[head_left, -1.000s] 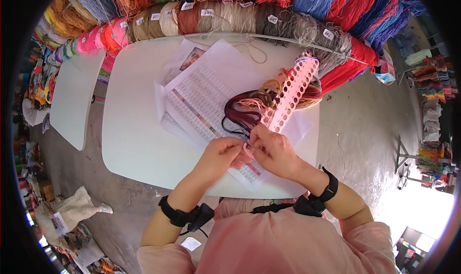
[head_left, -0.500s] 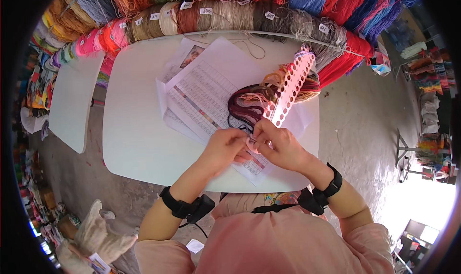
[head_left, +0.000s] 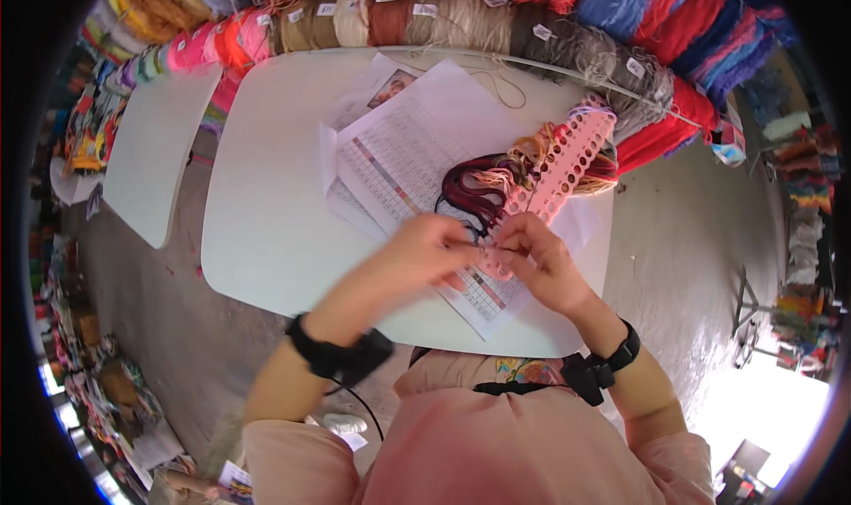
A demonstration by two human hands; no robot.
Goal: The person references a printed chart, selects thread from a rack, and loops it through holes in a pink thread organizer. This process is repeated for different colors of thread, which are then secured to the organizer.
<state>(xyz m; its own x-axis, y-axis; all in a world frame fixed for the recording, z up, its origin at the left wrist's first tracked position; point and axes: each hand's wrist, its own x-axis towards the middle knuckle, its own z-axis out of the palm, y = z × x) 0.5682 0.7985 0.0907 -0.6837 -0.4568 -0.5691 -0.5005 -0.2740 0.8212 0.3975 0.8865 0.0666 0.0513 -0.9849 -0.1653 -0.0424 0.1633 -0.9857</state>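
Hands (head_left: 483, 257) pinch pink thread organizer (head_left: 554, 173) over chart paper (head_left: 399, 159).

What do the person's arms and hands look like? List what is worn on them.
Both hands are bare, without gloves. The left hand has a broad black strap-on band at the wrist, with a thin dark cable hanging below it. The right hand has a slimmer black wristband with a black block fixed beside it. Short pink sleeves cover only the upper arms; the forearms are uncovered.
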